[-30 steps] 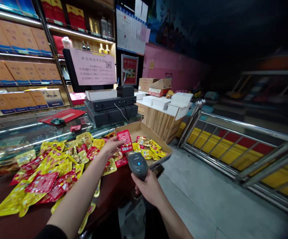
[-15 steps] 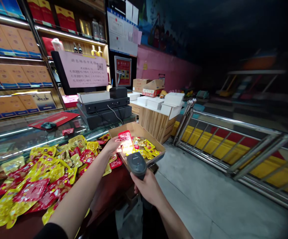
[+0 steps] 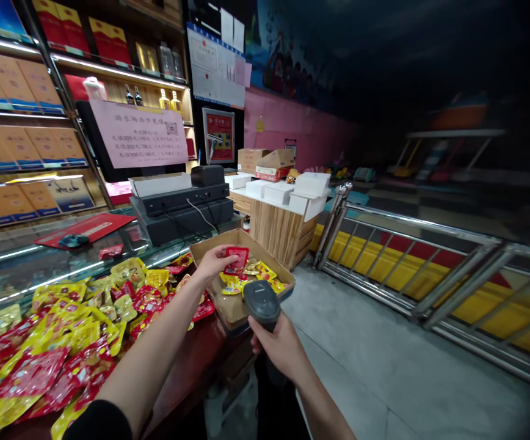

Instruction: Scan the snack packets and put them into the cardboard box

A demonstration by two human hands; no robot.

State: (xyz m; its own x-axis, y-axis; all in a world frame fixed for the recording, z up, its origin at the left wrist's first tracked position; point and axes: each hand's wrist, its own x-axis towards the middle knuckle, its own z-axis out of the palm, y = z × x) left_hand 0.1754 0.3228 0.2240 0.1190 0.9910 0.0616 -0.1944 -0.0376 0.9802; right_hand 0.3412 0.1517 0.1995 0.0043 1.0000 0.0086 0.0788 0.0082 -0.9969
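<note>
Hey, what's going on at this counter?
A person is working with both bare hands. The left hand pinches a small red packet over an open cardboard box, where a few mostly yellow packets lie. The right hand grips a dark handheld scanner near the box's closer edge. To the left, a big loose pile of yellow and red packets spreads over the counter.

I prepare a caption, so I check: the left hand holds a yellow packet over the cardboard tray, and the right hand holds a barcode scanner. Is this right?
Not yellow: the head view shows the left hand holding a red packet over the cardboard tray; the right hand holds a barcode scanner.
</note>
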